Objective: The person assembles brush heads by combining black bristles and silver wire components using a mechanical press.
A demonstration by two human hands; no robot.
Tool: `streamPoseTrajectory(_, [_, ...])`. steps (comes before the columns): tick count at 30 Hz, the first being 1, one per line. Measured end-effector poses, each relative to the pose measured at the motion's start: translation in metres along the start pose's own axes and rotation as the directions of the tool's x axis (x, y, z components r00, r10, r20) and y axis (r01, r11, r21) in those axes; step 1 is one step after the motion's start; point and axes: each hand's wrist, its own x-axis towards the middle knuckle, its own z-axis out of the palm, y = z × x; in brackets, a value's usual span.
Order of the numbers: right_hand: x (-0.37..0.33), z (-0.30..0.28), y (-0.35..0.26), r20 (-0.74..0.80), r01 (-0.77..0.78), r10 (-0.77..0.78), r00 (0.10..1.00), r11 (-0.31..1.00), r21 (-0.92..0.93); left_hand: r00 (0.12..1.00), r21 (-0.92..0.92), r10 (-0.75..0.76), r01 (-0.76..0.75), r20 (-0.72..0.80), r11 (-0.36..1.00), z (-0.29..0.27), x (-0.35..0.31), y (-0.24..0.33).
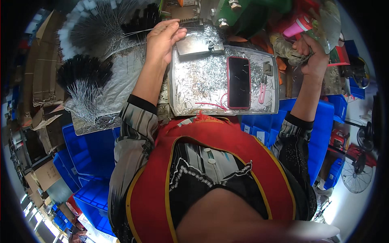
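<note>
My left hand (163,39) is closed in a pinch on a thin twisted-wire brush (189,21). Its dark bristled end points right toward the green machine (243,16), and its bare wire stem sticks out to the left. Just below that hand is a shiny metal block (198,45) with a bolt on it. At the right, my right hand (313,56) has its fingers curled round a cloth-wrapped handle (288,49); part of the grip is hidden by the fingers.
A tray (175,95) full of metal clippings holds a phone (238,83) and a pink-handled cutter (262,92). Bundles of black-bristled wire brushes (84,77) lie at the left. A pink cup (298,26) stands beyond my right hand. Blue bins (91,152) flank me below the bench.
</note>
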Motion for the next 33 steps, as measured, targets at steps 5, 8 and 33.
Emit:
streamPoseTrajectory(5, [0.002,-0.003,-0.006,0.011,-0.012,0.013,1.000,1.000,-0.019,1.000,0.024,-0.005,0.005,-0.008,1.000,0.001,0.000,0.000])
streamPoseTrajectory(8, [0.015,-0.017,-0.012,0.130,-0.089,0.082,0.988,0.995,0.047,1.000,0.020,-0.001,0.001,-0.006,1.000,0.000,-0.001,-0.001])
streamPoseTrajectory(33, [0.011,-0.026,0.095,0.005,0.385,-0.389,0.921,0.914,0.129,0.960,-0.488,0.221,-0.278,-0.173,0.827,-0.088,-0.084,0.074])
